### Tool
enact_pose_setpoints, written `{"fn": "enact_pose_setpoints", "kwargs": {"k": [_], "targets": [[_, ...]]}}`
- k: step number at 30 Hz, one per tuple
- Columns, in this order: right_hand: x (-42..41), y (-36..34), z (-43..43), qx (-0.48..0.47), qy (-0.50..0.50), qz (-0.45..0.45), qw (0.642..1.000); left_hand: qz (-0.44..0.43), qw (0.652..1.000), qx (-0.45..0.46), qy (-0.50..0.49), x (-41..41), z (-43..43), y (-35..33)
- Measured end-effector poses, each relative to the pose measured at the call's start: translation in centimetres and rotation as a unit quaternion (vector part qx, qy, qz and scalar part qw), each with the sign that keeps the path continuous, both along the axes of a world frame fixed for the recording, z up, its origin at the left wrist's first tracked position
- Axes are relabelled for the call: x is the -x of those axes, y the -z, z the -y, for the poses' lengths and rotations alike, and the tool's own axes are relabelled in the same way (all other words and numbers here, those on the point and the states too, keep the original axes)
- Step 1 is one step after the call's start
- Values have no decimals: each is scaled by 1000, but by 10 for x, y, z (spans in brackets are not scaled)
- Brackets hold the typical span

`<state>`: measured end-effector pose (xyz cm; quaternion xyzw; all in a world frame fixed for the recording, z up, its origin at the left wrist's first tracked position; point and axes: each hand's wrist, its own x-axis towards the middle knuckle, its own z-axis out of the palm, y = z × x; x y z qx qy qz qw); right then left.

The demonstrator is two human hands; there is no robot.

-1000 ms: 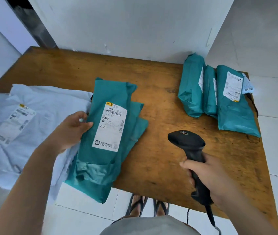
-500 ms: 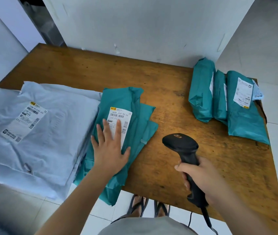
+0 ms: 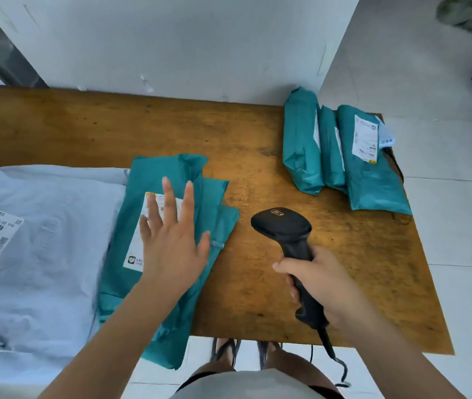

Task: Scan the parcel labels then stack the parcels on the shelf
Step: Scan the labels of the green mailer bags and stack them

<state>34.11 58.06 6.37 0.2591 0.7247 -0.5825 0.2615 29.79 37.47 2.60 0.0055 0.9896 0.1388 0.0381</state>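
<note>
A teal parcel [image 3: 157,180] lies near the table's front left, its white label [image 3: 138,249] partly covered by my left hand [image 3: 171,240], which hovers flat over it with fingers spread. My right hand [image 3: 324,286] grips the handle of a black barcode scanner [image 3: 283,226], whose head points toward the far side of the table. Three teal parcels [image 3: 373,180] lie side by side at the back right corner, one with its label up. A large pale blue parcel [image 3: 47,254] with a label lies at the left.
The wooden table [image 3: 142,131] stands against a white wall. Its front edge overhangs white floor tiles, where my sandalled feet show. The scanner cable hangs off the front edge. A blue object sits on the floor at far right.
My left hand let go of the teal parcel's left edge, moved onto its label, and now slides up over it. The scanner hand stayed roughly in place.
</note>
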Motion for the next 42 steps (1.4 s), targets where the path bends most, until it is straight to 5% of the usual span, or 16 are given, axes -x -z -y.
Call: {"fn": "enact_pose_setpoints", "kwargs": {"k": [3,7,13,19,25,29,34,37,42], "targets": [[2,-6,-23,-12,27,-6,1000,-17,996,-63,67,34,-59,-22],[-1,-14,-67,-29,83,-13,996,97,978,-160,90,85,-138,-6],[-16,-26,-150,-48,123,-3,991,168,927,-326,-82,146,-230,36],[-9,-30,-212,-79,89,-30,992,142,887,-352,-262,181,-258,70],[-1,-22,-243,-67,44,-36,996,117,786,-510,-330,165,-256,60],[1,-20,-245,-42,19,-34,998,142,640,-658,-372,113,-222,59],[2,-14,-234,-1,-4,-40,999,175,584,-682,-403,0,-195,84],[1,-11,-219,16,-20,-33,999,205,600,-641,-432,-48,-188,102],[-8,0,-186,37,-9,30,999,201,755,-514,-355,-71,-179,101]]}}
